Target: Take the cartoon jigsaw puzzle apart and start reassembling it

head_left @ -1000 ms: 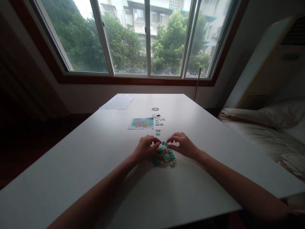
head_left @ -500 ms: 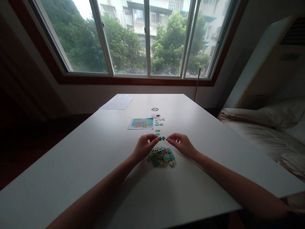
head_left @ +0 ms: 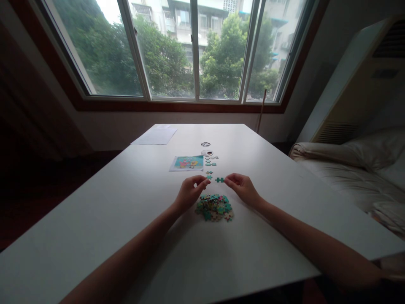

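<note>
My right hand (head_left: 240, 185) pinches the right end of two joined green jigsaw pieces (head_left: 219, 180) just above the table. To the left is my left hand (head_left: 191, 190), thumb and index finger together, with nothing showing at their tips. Those fingertips are beside loose jigsaw pieces (head_left: 209, 172) in a short column on the table. Nearer to me, between my forearms, lies a heap of jigsaw pieces (head_left: 215, 207), mostly green and teal with some tan backs. A picture card (head_left: 186, 163) with colourful cartoon figures lies flat beyond my left hand.
Small groups of pieces (head_left: 211, 163) lie right of the card. Two round items (head_left: 207, 153) are farther back on the white table (head_left: 133, 202). Paper sheets (head_left: 155, 136) lie at the far left corner. A pale sofa (head_left: 338, 169) stands at the right, below a window.
My left hand has come off the joined green pieces and drawn slightly left. My right hand has carried them a little right and away from me.
</note>
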A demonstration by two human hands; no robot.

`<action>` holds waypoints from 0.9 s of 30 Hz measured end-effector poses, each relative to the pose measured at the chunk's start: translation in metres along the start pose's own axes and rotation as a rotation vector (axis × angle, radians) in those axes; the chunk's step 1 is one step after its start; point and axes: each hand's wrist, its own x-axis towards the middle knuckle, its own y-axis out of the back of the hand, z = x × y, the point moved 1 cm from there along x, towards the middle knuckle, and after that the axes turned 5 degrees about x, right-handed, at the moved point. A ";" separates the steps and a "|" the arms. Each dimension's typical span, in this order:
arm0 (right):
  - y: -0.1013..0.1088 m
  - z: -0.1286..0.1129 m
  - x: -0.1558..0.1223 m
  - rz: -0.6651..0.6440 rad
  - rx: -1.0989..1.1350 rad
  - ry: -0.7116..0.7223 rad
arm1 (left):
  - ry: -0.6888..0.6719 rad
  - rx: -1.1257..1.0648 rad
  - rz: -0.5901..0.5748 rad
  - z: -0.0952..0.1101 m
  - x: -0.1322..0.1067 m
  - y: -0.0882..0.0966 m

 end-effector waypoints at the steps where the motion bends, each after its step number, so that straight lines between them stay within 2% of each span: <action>1: 0.001 0.001 0.001 0.014 0.005 -0.001 | 0.012 0.009 0.016 -0.004 0.001 0.001; 7: 0.003 0.003 0.001 0.047 -0.002 0.001 | 0.074 0.051 0.076 -0.021 0.007 0.004; 27: 0.002 0.004 0.002 0.039 -0.064 -0.002 | 0.098 0.095 0.063 -0.020 0.005 0.003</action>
